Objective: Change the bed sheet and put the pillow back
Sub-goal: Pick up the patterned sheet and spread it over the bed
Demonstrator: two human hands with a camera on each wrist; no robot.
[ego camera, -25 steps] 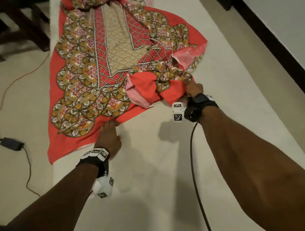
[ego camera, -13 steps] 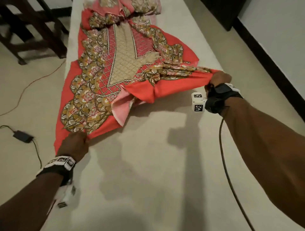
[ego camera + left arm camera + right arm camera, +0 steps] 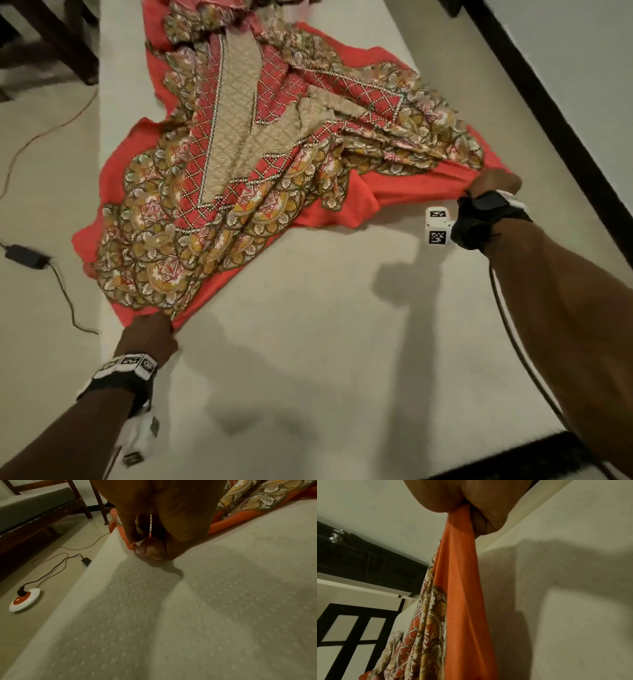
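Observation:
A red-orange bed sheet [image 3: 246,178] with gold floral and lattice print lies crumpled over the far part of a bare cream mattress [image 3: 325,342]. My left hand [image 3: 150,334] pinches the sheet's near corner at the mattress's left edge; the left wrist view shows the fingers [image 3: 130,534] closed on the orange hem [image 3: 132,546]. My right hand [image 3: 493,183] grips the orange border near the right edge, and the cloth [image 3: 462,588] runs taut from the fist [image 3: 467,503]. No pillow is in view.
A dark wooden chair [image 3: 51,44] stands on the floor at the far left. A black power adapter [image 3: 24,255] with cables lies left of the bed, and a white round socket unit [image 3: 25,599] sits nearby. A dark skirting strip [image 3: 548,113] runs along the right wall.
Both hands have pulled the sheet apart and toward me: the right hand moved right to the mattress edge, the left hand moved left and nearer, and the bunched red fold has spread out.

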